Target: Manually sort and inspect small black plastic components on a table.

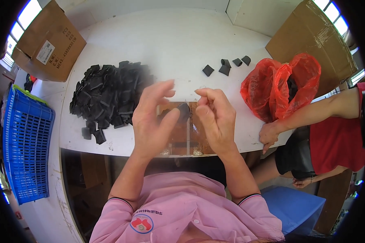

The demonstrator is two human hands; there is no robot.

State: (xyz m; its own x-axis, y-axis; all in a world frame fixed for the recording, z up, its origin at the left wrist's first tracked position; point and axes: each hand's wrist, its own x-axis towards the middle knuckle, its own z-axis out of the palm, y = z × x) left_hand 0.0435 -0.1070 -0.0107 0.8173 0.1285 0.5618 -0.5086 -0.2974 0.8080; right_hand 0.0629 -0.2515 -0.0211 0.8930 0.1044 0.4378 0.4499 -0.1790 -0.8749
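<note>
My left hand [153,117] hovers over the near edge of the white table, its thumb spread away from the fingers and nothing in it. Opposite it, my right hand [217,121] has loosely curled fingers; a gap shows between thumb and index fingertip, and I see nothing held. Between the hands, a small black fabric piece [184,109] is over a brown taped patch [178,135] at the table edge. Another dark piece is partly hidden behind my left thumb. Left of my left hand spreads a large heap of black fabric pieces [105,95].
Several black pieces [224,69] lie apart at the far right. Beside them sits an open red plastic bag [263,91] with dark contents. Another person's hand [269,134] rests at the table's right edge. Cardboard boxes [61,48] stand at both sides; a blue basket [28,146] is left.
</note>
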